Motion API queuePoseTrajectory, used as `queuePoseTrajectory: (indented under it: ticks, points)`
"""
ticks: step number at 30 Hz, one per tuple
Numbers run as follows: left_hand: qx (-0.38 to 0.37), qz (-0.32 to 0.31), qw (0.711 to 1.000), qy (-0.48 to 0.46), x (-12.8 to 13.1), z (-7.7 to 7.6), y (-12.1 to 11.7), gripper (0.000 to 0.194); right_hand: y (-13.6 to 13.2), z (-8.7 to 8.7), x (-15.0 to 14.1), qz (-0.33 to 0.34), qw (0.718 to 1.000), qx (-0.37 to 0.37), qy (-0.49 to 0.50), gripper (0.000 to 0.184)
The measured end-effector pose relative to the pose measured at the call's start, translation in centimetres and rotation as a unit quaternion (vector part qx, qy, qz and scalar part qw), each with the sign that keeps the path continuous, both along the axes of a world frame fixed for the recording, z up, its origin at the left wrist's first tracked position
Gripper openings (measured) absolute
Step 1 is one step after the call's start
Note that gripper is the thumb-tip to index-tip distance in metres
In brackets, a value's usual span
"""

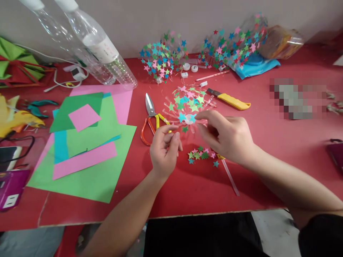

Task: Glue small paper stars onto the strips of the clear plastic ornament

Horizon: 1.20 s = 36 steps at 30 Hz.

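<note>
While the right hand point(227, 134) has its index finger and thumb parted at a blue star point(190, 118) on the star-dotted clear strips point(193, 103) just beyond both hands, the left hand point(164, 148) is loosely curled; whether it holds anything cannot be told. Loose stars point(197, 155) lie between the hands, scissors point(150, 116) just past the left.

The table point(294, 150) is showing plain red. The loose stars point(197, 155) are mixing pink, green and blue; the clear plastic piece point(193, 103) is wearing a star pattern in these colours. The large sheet point(103, 182) is showing light green, the square point(84, 117) pink. The scissors point(151, 112) are pairing orange-red and yellow on their handles point(142, 134).
</note>
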<state>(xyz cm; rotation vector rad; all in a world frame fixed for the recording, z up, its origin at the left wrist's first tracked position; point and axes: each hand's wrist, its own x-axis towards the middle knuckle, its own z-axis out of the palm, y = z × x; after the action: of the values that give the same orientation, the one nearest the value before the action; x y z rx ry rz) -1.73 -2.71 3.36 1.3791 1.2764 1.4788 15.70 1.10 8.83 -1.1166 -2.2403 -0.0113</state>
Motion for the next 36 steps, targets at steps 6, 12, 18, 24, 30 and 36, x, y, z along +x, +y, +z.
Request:
queuePoseTrajectory:
  ticks: [6, 12, 18, 24, 30, 36]
  points:
    - [0.05, -0.01, 0.999, 0.005, -0.2, -0.2, -0.3, 0.006, -0.4, 1.0, 1.2, -0.02, 0.999, 0.034, 0.01, 0.015]
    - [0.166, -0.128, 0.949, 0.237, -0.4, 0.1, -0.2, 0.014, -1.5, -0.2, 3.2, 0.038, 0.997, 0.05, -0.04, 0.015]
    - [0.098, -0.199, 0.916, 0.335, -0.6, -0.5, 0.4, 0.014, -1.8, -1.6, 4.8, 0.118, 0.986, -0.021, -0.114, 0.021]
    - [0.059, -0.213, 0.903, 0.368, -0.9, -1.2, 0.8, 0.008, -2.0, -3.8, 3.5, 0.181, 0.964, -0.037, -0.193, 0.023]
    - [0.053, -0.218, 0.899, 0.377, -0.8, -1.4, 0.9, 0.006, -2.4, -5.0, 2.9, 0.173, 0.957, -0.015, -0.233, 0.019]
    - [0.038, -0.214, 0.901, 0.375, -0.7, -1.6, 0.9, 0.007, -2.4, -5.4, 2.8, 0.184, 0.958, -0.002, -0.218, 0.024]
